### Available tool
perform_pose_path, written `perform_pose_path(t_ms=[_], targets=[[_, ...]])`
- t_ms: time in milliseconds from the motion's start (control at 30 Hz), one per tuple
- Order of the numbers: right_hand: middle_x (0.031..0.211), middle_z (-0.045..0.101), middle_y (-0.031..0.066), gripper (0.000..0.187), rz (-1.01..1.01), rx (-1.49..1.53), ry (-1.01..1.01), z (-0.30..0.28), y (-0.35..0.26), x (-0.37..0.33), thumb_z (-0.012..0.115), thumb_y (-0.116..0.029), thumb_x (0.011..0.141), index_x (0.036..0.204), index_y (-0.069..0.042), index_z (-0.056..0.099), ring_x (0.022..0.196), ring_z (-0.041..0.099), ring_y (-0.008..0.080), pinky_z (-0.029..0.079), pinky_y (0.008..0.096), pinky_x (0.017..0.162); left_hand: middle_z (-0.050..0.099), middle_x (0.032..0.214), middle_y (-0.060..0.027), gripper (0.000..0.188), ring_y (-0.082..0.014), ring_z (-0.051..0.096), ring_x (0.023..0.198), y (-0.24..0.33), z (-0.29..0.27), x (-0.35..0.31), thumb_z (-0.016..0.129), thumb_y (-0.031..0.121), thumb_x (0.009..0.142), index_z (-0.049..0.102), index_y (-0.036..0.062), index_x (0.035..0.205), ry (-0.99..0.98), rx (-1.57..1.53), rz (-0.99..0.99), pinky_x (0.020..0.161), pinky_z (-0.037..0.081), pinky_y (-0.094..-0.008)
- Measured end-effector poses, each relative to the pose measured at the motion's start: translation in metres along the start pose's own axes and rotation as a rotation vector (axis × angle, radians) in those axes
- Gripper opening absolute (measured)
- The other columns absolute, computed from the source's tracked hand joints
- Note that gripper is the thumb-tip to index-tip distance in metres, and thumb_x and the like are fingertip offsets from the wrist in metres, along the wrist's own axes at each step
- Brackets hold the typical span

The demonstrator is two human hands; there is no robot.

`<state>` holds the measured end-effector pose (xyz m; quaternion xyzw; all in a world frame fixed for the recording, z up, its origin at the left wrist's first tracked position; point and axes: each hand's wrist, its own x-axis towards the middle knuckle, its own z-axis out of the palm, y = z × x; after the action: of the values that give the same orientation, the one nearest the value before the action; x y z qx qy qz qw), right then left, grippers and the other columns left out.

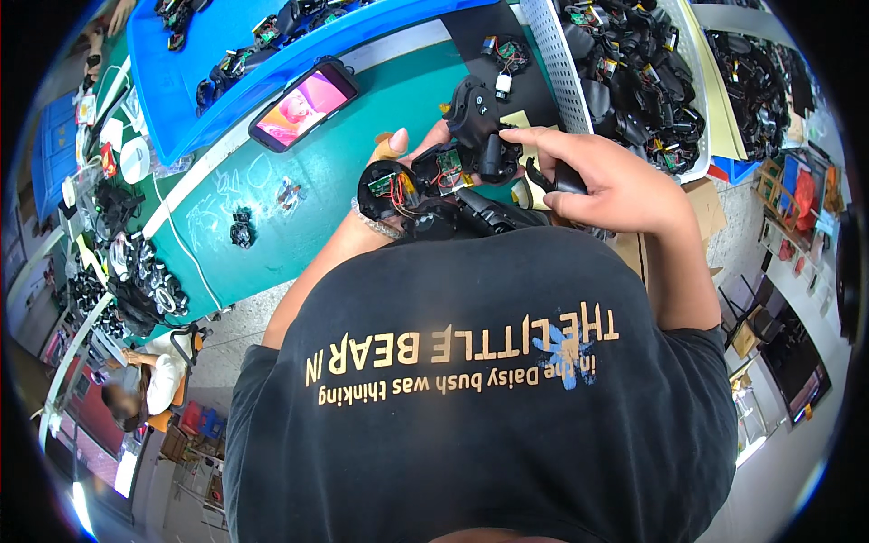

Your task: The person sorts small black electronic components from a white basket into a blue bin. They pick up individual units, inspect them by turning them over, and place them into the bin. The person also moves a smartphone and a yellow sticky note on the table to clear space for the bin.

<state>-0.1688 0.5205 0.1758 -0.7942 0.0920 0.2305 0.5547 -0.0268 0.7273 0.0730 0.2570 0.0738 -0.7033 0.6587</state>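
Observation:
In my left hand [407,156] rests an opened black plastic device. Its round shell [385,188] shows a green circuit board and red wires, and a second black shell with a green board [445,170] sits beside it. The thumb points up while the other fingers are partly hidden behind the shells. A smooth curved black housing [472,113] stands just beyond. My right hand [615,176] is closed around a black curved piece [568,178], its index finger reaching the dark parts next to the housing. More black parts [484,213] lie against my shirt.
A phone with a lit screen [303,104] leans by a blue tray [172,109] of electronic parts. The white perforated bin [566,77] at right holds many black shells. Small loose parts [242,228] lie on the green mat [272,244]. Cables and parts [145,271] crowd the left.

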Motion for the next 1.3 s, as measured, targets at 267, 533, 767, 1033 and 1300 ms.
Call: perform_pose_path(t_ms=[267, 533, 767, 1033, 1300], targets=[[0.075, 0.046, 0.009, 0.062, -0.054, -0.082, 0.072, 0.002, 0.004, 0.005, 0.058, -0.006, 0.072, 0.132, -0.009, 0.045, 0.067, 0.047, 0.0222, 0.042, 0.0334, 0.065, 0.042, 0.136, -0.0218, 0.096, -0.0362, 0.052, 0.117, 0.007, 0.022, -0.004, 0.056, 0.063, 0.075, 0.022, 0.0087, 0.145, -0.102, -0.051, -0.019, 0.095, 0.046, -0.0422], [0.097, 0.059, 0.015, 0.061, -0.17, -0.152, 0.119, 0.003, -0.001, 0.008, 0.058, -0.006, 0.069, 0.129, -0.011, 0.049, 0.081, 0.056, 0.029, 0.046, 0.0373, 0.077, 0.04, 0.137, -0.0239, 0.092, -0.0379, 0.051, 0.118, 0.009, 0.016, -0.005, 0.051, 0.065, 0.077, 0.022, 0.0098, 0.145, -0.076, 0.018, -0.03, 0.096, 0.045, -0.0455], [0.09, 0.063, 0.0195, 0.061, -0.229, -0.309, 0.065, 0.01, -0.005, 0.017, 0.055, -0.007, 0.068, 0.129, -0.018, 0.052, 0.08, 0.06, 0.0358, 0.048, 0.0422, 0.073, 0.039, 0.139, -0.0217, 0.089, -0.0353, 0.05, 0.119, 0.009, 0.017, -0.002, 0.053, 0.062, 0.078, 0.024, 0.0093, 0.145, -0.085, -0.049, -0.033, 0.098, 0.044, -0.046], [0.08, 0.06, 0.0195, 0.064, -0.082, -0.406, -0.08, 0.008, -0.014, 0.021, 0.056, -0.01, 0.068, 0.13, -0.022, 0.052, 0.075, 0.059, 0.0356, 0.047, 0.0436, 0.069, 0.039, 0.139, -0.0189, 0.086, -0.0333, 0.05, 0.12, 0.003, -0.003, 0.001, 0.058, 0.054, 0.079, 0.023, 0.0108, 0.145, -0.098, -0.214, -0.059, 0.098, 0.044, -0.0451], [0.093, 0.064, 0.0185, 0.053, -0.308, -0.137, -0.018, -0.017, -0.039, 0.022, 0.053, -0.008, 0.068, 0.122, -0.008, 0.057, 0.082, 0.061, 0.035, 0.048, 0.0413, 0.074, 0.042, 0.138, -0.0182, 0.079, -0.0329, 0.05, 0.119, 0.003, -0.002, -0.001, 0.054, 0.052, 0.084, 0.025, 0.0096, 0.144, -0.371, -0.597, -0.137, 0.099, 0.042, -0.0449]])
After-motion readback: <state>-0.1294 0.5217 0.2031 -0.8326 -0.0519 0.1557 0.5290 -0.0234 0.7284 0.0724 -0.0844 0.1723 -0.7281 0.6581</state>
